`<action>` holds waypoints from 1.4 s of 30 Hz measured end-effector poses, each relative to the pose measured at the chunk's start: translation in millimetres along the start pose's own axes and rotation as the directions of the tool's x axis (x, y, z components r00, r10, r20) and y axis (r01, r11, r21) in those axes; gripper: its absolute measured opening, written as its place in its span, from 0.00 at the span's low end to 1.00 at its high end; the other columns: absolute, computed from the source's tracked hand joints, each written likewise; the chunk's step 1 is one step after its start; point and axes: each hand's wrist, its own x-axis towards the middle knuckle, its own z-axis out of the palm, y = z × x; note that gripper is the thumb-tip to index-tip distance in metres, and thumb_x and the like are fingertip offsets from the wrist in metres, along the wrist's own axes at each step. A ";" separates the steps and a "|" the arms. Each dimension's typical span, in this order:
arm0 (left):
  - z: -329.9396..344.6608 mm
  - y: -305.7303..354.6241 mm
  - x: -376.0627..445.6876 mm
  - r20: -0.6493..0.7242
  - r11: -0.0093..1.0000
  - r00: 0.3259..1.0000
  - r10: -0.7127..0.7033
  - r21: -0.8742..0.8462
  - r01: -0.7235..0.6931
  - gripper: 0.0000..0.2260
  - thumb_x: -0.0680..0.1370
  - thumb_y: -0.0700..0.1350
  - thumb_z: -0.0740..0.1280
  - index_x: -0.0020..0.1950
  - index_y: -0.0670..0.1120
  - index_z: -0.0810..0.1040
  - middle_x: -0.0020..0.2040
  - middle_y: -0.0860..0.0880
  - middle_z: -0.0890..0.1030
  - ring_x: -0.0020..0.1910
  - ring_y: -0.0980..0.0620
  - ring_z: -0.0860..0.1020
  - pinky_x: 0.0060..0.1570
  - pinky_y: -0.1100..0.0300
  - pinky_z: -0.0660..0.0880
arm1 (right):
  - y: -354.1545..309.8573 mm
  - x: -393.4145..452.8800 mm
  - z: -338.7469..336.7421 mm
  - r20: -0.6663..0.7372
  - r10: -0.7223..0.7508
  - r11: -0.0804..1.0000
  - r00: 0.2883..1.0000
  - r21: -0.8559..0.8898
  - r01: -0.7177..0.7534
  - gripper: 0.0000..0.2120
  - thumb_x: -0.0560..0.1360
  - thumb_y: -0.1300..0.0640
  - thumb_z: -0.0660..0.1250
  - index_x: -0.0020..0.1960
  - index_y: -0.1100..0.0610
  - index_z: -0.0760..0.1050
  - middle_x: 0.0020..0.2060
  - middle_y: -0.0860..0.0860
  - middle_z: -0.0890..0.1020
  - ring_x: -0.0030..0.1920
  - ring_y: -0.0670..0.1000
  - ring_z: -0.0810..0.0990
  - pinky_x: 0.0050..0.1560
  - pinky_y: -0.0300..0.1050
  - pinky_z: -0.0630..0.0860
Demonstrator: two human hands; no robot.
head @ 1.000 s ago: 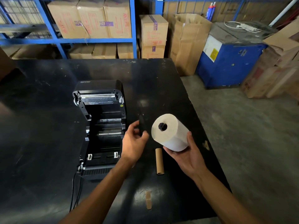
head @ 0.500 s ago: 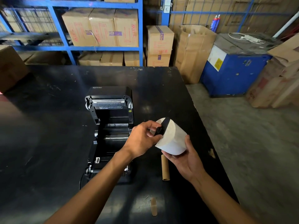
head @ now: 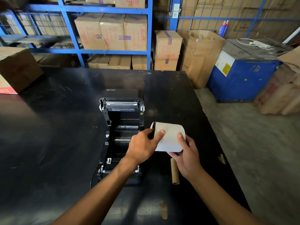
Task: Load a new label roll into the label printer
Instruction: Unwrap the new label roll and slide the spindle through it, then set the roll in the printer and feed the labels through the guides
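A black label printer stands open on the black table, its lid tilted back and its roll bay showing no roll. Just right of the bay, both hands hold a white label roll lying sideways. My right hand grips its right end from below. My left hand holds its left end, fingers on a black flat end piece pressed against the roll's face. The spindle through the core is hidden.
A bare cardboard core lies on the table under my right wrist, and a smaller cardboard scrap nearer the front edge. A carton sits at the table's far left. Blue shelving with boxes and a blue machine stand behind.
My left hand brought the black end piece from beside the printer onto the roll's left face. The roll turned from facing me to lying sideways. The view also tilted up.
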 end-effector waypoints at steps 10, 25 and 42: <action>-51.4 -81.4 1.3 0.005 0.822 0.980 -0.200 -0.544 0.170 0.12 0.77 0.50 0.72 0.60 0.50 0.84 0.41 0.50 0.86 0.35 0.53 0.81 0.44 0.54 0.84 | 60.6 -11.7 84.1 0.056 -0.239 0.949 0.969 -0.198 0.245 0.16 0.72 0.55 0.76 0.57 0.48 0.78 0.55 0.52 0.83 0.57 0.55 0.83 0.60 0.62 0.79; -63.6 -156.7 2.0 -0.122 0.872 0.975 -0.188 -0.477 0.108 0.24 0.77 0.47 0.72 0.74 0.52 0.73 0.54 0.55 0.86 0.54 0.59 0.83 0.63 0.53 0.78 | 123.1 -16.0 118.0 0.009 -0.150 0.882 0.989 -0.450 0.138 0.17 0.74 0.56 0.73 0.58 0.40 0.74 0.58 0.51 0.83 0.60 0.51 0.80 0.63 0.52 0.77; -45.8 -180.4 31.8 -0.096 0.928 0.949 -0.300 -0.259 0.267 0.28 0.68 0.66 0.66 0.67 0.63 0.77 0.50 0.51 0.84 0.57 0.39 0.78 0.55 0.45 0.80 | 126.4 -0.2 116.4 -0.049 -0.078 0.770 0.996 -0.637 0.029 0.18 0.74 0.55 0.72 0.62 0.46 0.73 0.54 0.48 0.85 0.55 0.50 0.82 0.66 0.58 0.74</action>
